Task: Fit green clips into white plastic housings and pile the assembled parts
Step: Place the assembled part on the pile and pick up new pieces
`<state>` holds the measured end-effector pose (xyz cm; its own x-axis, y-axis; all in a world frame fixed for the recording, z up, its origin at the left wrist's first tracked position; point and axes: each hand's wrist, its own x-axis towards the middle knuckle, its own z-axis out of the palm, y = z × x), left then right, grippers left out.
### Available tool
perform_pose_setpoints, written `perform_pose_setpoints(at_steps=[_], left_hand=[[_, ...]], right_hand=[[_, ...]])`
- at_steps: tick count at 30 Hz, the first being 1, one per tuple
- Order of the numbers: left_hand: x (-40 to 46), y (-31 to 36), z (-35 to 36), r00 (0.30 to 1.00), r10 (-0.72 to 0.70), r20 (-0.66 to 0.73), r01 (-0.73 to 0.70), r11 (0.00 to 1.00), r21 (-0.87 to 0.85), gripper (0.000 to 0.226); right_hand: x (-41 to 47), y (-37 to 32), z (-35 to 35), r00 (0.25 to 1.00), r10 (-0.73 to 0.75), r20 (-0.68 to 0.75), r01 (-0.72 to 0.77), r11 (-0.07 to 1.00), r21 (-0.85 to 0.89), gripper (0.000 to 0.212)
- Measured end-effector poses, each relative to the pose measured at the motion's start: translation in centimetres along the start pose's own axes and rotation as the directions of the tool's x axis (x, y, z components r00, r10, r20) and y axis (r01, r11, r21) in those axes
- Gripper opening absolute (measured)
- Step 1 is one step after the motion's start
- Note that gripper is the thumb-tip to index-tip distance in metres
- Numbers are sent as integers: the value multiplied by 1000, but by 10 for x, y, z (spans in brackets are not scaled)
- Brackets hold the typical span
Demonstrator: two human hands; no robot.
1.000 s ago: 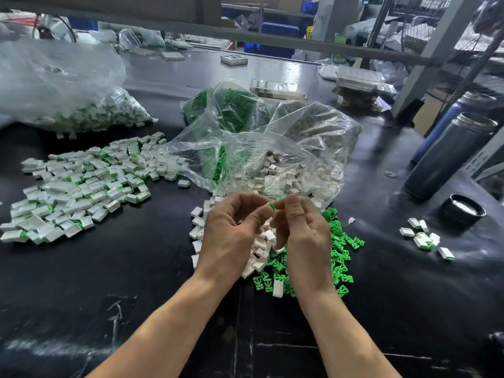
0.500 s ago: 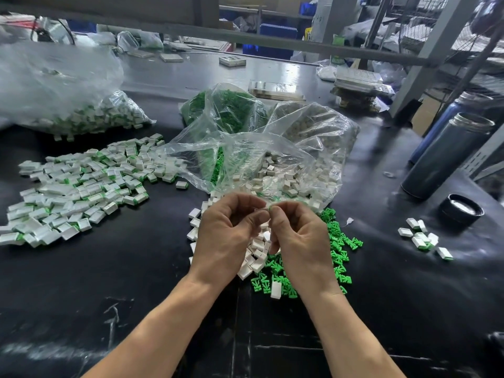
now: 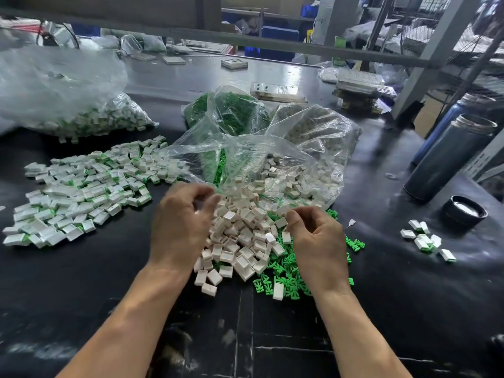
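A heap of empty white housings [image 3: 240,241] lies in front of me on the black table, with loose green clips [image 3: 286,279] spread under and right of it. To the left is a wide pile of assembled white-and-green parts [image 3: 81,192]. My left hand [image 3: 185,225] hovers at the heap's left edge, blurred, fingers curled; whether it holds a part is unclear. My right hand [image 3: 316,238] is over the heap's right side above the clips, fingers loosely curled with nothing seen between them, fingertips beside a white housing.
An open clear bag of housings [image 3: 313,148] lies behind the heap, a bag of green clips [image 3: 226,113] behind that, and a large bag of parts [image 3: 68,105] at far left. Right: two metal flasks [image 3: 450,159], a black lid [image 3: 466,211], a few assembled parts [image 3: 425,238].
My hands, which were pressed together at the fingertips over the heap, have pulled apart: the left swung left, the right dropped down to the right. The green clip seen between them is gone from view.
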<state>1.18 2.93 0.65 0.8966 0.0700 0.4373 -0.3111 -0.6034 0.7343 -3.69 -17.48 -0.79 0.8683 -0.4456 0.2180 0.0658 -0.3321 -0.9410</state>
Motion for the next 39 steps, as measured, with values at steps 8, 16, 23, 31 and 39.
perform_pose_setpoints(at_steps=[8,16,23,31,39], left_hand=[[20,-42,-17,970,-214,-116,243,875,420,15],[22,-49,-18,947,-303,-109,314,792,524,22],[16,-30,-10,984,-175,-29,170,891,420,22],[12,-27,-2,970,-229,86,180,906,384,20],[14,-27,0,951,-279,132,205,890,407,28]], right_hand=[[17,5,-24,996,78,-31,-83,889,-450,10],[20,2,-33,992,126,22,-92,823,-561,7],[19,-2,-40,976,191,103,-103,825,-556,4],[15,-6,-35,962,233,146,-95,779,-620,12],[13,-8,-31,970,201,139,-62,753,-656,11]])
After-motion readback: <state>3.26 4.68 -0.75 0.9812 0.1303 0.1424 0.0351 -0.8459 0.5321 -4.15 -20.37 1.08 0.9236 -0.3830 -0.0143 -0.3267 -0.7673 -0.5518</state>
